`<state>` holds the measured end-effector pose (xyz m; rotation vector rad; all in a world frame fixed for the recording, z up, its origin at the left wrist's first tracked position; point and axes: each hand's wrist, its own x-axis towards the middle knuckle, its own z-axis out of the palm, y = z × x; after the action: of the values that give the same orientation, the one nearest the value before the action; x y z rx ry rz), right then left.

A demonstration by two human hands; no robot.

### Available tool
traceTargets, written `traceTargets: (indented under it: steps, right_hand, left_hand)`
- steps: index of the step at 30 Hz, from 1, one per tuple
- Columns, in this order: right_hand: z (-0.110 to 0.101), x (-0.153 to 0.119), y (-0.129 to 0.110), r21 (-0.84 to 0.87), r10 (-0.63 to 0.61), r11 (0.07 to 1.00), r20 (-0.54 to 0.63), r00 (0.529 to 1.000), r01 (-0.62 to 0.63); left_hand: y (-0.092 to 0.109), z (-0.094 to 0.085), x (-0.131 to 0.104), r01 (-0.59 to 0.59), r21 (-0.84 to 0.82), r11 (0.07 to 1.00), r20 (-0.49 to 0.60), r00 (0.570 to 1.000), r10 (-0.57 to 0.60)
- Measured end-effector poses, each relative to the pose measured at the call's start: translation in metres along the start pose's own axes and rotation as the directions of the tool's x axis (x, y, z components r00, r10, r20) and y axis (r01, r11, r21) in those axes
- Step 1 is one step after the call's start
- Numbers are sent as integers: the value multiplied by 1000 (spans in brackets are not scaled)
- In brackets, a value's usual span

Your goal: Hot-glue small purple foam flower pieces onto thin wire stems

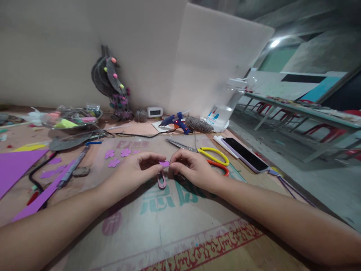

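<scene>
Between my two hands is a small purple cut-out piece (164, 164), probably foam sheet or paper. My left hand (141, 165) pinches its left side between thumb and fingers. Closed at the piece's right edge, my right hand (191, 167) has its thumb and fingertips touching it. A pink loop-shaped thing (161, 183) shows just below the left fingertips; its upper end is hidden. Several purple flower cut-outs (114, 162) lie beyond my left hand. Scissors (214, 155) with yellow and orange handles rest behind my right hand.
A blue glue gun (177, 121), grey yarn (199, 123) and a water jug (221, 109) stand along the back. A phone (245, 154) lies at right. At left are purple sheets (17, 167), a utility knife (73, 165) and a full bowl (70, 126).
</scene>
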<state>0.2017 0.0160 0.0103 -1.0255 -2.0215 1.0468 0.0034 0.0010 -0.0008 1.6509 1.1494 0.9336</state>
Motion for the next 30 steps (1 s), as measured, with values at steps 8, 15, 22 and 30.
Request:
traceTargets:
  steps: [8, 15, 22, 30]
  right_hand:
    - [-2, 1, -1, -76, -43, 996, -35, 998, 40]
    - [-4, -1, 4, -62, -67, 996, -190, 979, 56]
    - [-5, 2, 7, 117, -16, 992, -241, 970, 45]
    - [4, 1, -3, 390, 67, 915, 108, 992, -105]
  left_hand:
    - [-3, 1, 2, 1, -8, 1000, 15, 1000, -1]
    - [4, 0, 1, 45, -113, 993, 45, 998, -40]
    - [2, 1, 3, 68, -205, 976, 48, 997, -59]
    - [3, -2, 4, -6, -119, 993, 67, 998, 14]
